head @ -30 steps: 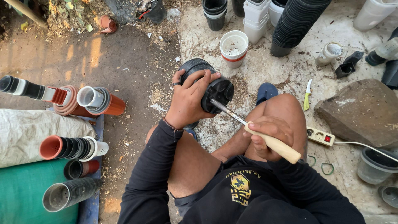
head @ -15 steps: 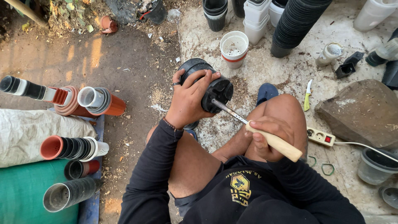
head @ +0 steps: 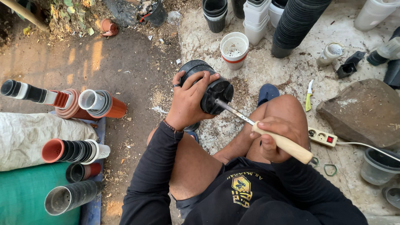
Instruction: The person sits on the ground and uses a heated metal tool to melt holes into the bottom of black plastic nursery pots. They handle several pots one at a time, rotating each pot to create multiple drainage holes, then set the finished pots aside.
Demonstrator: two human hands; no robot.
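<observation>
Outdoors, a seated person steadies a small stack of black pots (head: 210,85) with the left hand (head: 189,100), fingers spread and curled over the side wall, thumb toward the base. The stack lies on its side above the concrete ground (head: 266,62), base facing the person, just in front of the bare knees. The right hand (head: 273,137) is closed in a full fist round the pale wooden handle of a tool (head: 266,131), whose thin metal shaft meets the bottom of the nearest pot.

The pots look like thin moulded plastic: light, slightly springy, probably quick to flex or crack under a hard squeeze, and smooth enough to roll in the palm. A broad wrap round the wall near the stiffer base, as the left hand has it, seems the surest hold; the rim end would likely give more.

Around the worker: a white cup (head: 234,50) with a red band, a tall leaning stack of black pots (head: 298,25), a yellow-handled knife (head: 308,96), a flat rock (head: 364,112), and a white power strip (head: 323,136) beside the right knee. To the left, nested terracotta and grey pots (head: 73,151) lie on a blue mat next to a white sack (head: 37,137).
</observation>
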